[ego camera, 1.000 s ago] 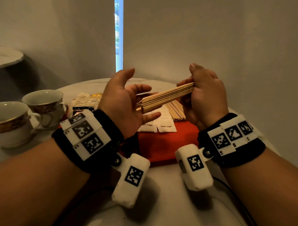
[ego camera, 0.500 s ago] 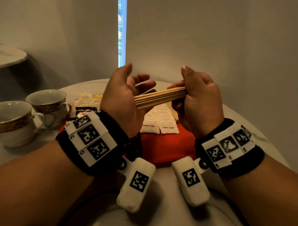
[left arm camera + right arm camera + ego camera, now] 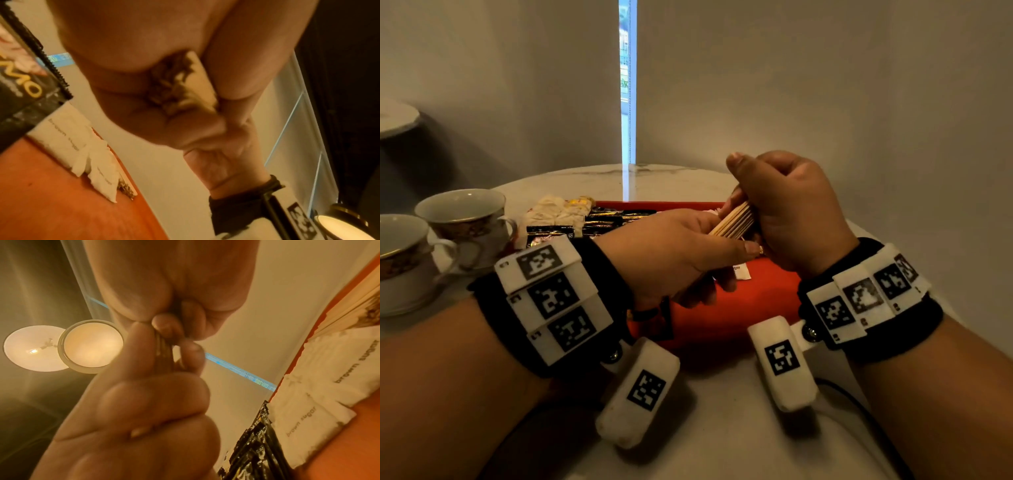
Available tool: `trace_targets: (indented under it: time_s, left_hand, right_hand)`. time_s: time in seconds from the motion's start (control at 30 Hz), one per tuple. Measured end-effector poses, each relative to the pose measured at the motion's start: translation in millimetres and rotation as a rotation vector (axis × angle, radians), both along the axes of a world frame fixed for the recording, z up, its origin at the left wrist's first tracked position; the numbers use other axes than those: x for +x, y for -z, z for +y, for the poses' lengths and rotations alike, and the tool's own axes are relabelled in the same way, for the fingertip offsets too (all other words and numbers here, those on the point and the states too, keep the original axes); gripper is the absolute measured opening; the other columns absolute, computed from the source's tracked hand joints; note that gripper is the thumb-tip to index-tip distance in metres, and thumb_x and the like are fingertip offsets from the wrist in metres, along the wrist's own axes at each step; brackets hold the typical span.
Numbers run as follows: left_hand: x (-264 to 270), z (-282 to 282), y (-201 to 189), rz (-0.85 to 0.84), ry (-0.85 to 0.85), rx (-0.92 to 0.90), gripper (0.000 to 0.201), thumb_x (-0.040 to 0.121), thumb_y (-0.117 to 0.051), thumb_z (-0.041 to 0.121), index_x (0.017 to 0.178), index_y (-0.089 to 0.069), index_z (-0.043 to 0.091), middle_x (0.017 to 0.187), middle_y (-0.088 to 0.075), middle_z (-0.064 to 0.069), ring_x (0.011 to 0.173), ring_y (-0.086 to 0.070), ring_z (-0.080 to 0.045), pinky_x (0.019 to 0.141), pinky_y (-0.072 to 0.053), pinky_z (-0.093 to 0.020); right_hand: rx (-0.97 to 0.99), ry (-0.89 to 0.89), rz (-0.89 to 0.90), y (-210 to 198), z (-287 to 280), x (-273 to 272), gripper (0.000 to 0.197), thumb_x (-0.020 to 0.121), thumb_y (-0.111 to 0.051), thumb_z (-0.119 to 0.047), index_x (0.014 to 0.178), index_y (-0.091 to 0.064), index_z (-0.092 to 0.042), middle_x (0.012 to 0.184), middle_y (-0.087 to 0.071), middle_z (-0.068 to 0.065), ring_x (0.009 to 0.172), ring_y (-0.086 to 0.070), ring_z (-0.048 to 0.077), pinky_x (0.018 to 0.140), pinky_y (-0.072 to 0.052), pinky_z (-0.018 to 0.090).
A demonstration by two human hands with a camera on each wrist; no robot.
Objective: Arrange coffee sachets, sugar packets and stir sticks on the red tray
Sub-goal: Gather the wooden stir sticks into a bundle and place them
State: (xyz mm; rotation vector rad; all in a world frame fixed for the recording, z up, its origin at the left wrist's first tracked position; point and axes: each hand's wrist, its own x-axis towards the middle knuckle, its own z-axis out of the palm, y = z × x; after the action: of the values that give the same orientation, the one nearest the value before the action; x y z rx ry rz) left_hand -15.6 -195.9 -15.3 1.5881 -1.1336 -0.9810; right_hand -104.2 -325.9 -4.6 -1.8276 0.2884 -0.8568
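Both hands meet above the red tray [image 3: 722,318], which sits on the pale round desk [image 3: 722,428]. The right hand [image 3: 787,212] is clenched round a bundle of wooden stir sticks [image 3: 734,221], thumb raised on top, the bundle slanting down toward the left. The left hand [image 3: 671,253] covers the bundle's lower end from the near side, its fingers [image 3: 743,245] curled over the sticks so that both hands grasp the same bundle; the left wrist view shows the stick ends [image 3: 174,91] packed between palm and thumb.

On the tray, black coffee sachets [image 3: 616,219] lie at the far left, and white brown sugar packets [image 3: 320,386] lie beside them toward the right, only one corner [image 3: 739,272] showing under the hands in the head view. More loose stir sticks [image 3: 349,308] rest on the tray past the sugar packets. A crumpled pale wrapper [image 3: 558,212] lies on the desk just left of the tray, and two white teacups [image 3: 462,216] with gold trim stand at the left edge of the desk
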Motion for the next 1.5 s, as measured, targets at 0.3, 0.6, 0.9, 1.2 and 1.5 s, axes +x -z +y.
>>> trace_targets:
  time_s: [0.3,0.6,0.9,1.2,1.5]
  left_hand:
    - [2.2,-1.3,1.1,0.243,-0.006,-0.007,0.010,0.093,-0.061,0.028,0.088,-0.054,0.022,0.056,-0.041,0.002,0.044,-0.032,-0.010,0.044,-0.026,-0.019]
    - [6.3,-2.0,2.4,0.264,0.065,0.053,0.021,0.074,-0.067,0.031,0.084,-0.052,0.021,0.055,-0.041,0.001,0.042,-0.032,-0.010,0.040,-0.029,-0.019]
    - [6.2,-1.2,3.0,0.176,0.075,0.039,0.023,0.079,-0.068,0.030,0.088,-0.053,0.015,0.058,-0.044,-0.002,0.044,-0.035,-0.013,0.041,-0.032,-0.021]
    - [8.5,-2.4,-5.0,0.351,-0.189,-0.195,0.059,0.090,-0.046,0.061,0.109,-0.067,0.010,0.095,-0.071,-0.010,0.076,-0.068,-0.020,0.060,-0.055,-0.030]
    - [6.2,-2.4,-10.1,0.498,-0.529,-0.567,0.061,0.097,-0.032,0.065,0.120,-0.065,0.020,0.119,-0.071,-0.008,0.113,-0.066,-0.028,0.097,-0.052,-0.051]
  right_hand:
    - [0.075,0.030,-0.054,-3.9,-9.0,-1.2,0.068,0.098,-0.026,-0.065,0.095,-0.071,-0.015,0.095,-0.076,0.006,0.092,-0.069,0.038,0.086,-0.054,0.054]
    - [-0.184,-0.142,0.073,3.4,-12.0,-0.2,0.051,0.104,-0.028,-0.048,0.111,-0.071,-0.021,0.105,-0.076,0.005,0.099,-0.073,0.018,0.091,-0.057,0.040]
    - [-0.394,0.014,0.206,-6.7,-13.3,-5.8,0.043,0.093,-0.060,-0.050,0.070,-0.065,-0.014,0.055,-0.054,-0.003,0.049,-0.050,0.006,0.049,-0.042,0.021]
    - [0.056,0.019,0.008,-7.8,-25.1,-6.6,0.030,0.097,-0.061,-0.021,0.070,-0.052,-0.014,0.055,-0.043,0.000,0.046,-0.038,0.019,0.047,-0.032,0.031]
    - [0.178,0.043,-0.046,-3.6,2.9,3.0,0.027,0.102,-0.055,-0.032,0.080,-0.055,-0.017,0.055,-0.048,-0.007,0.047,-0.043,0.009,0.046,-0.040,0.025]
